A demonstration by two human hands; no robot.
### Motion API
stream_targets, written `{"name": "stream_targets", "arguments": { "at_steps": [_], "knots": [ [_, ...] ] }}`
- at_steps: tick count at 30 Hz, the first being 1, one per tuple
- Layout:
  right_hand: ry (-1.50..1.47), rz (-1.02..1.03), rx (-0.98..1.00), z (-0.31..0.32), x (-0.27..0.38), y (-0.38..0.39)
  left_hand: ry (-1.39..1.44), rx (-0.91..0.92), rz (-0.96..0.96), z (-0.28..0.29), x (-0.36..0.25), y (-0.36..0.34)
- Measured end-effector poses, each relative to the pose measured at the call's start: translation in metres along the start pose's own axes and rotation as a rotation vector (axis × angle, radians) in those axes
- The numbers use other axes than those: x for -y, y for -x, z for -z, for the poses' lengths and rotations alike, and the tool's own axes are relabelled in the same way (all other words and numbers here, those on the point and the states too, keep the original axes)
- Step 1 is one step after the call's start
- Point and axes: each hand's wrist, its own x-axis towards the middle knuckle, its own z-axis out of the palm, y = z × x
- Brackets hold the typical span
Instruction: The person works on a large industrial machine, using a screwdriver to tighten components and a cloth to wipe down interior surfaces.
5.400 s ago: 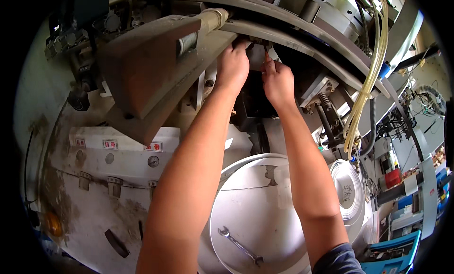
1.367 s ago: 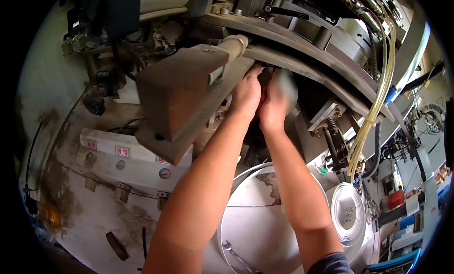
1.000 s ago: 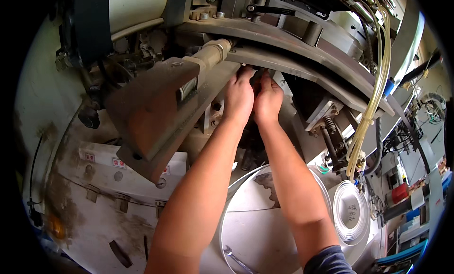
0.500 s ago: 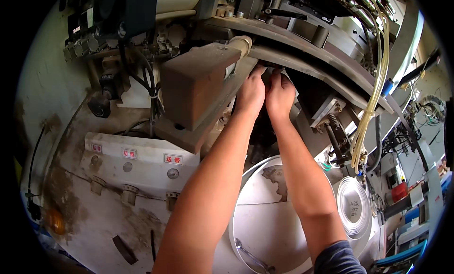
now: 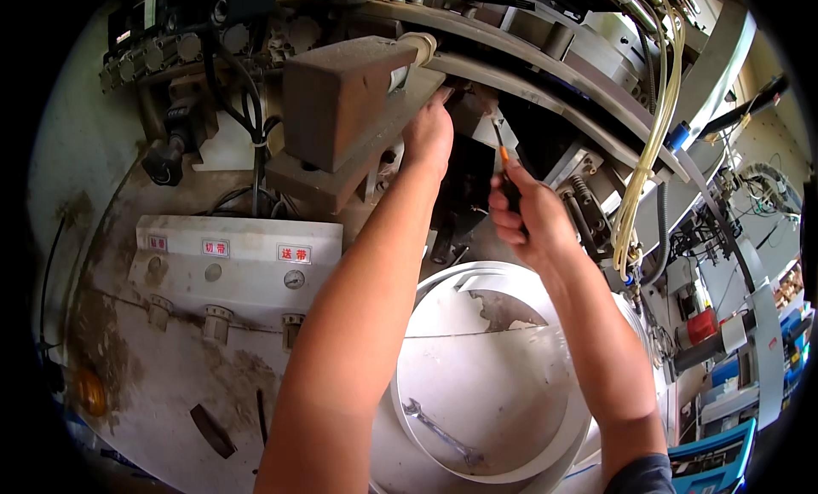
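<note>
My left hand [image 5: 426, 136] reaches under the metal plate [image 5: 353, 177] beside a rusty block [image 5: 328, 110]; its fingertips are hidden at the underside of the curved steel rail [image 5: 545, 98]. Below and to the right, my right hand [image 5: 532, 213] is closed round the handle of an orange-and-black screwdriver [image 5: 505, 156]. The thin shaft points up into the recess under the rail, toward a pale bracket [image 5: 477, 110]; whether the tip touches it, I cannot tell.
White hoops [image 5: 576, 383] lie below my arms, with a wrench [image 5: 443, 430] inside. A pale panel with gauge and knobs [image 5: 239, 281] sits at left. Yellowish tubes [image 5: 649, 187] hang at right, and a blue case [image 5: 711, 460] stands at lower right.
My right hand has moved down and right, away from my left hand, bringing the screwdriver into clearer view. My left hand stays under the plate, appearing higher in the picture.
</note>
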Motion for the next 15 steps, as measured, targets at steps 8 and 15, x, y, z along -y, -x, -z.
{"name": "stream_targets", "arguments": {
  "at_steps": [8,15],
  "knots": [
    [0.46,0.152,-0.093,0.042,-0.035,0.096,-0.164,0.112,0.259,-0.012,0.009,0.024],
    [0.538,0.32,-0.102,0.063,-0.034,0.118,-0.179,0.35,0.564,-0.017,-0.037,0.046]
  ]
}}
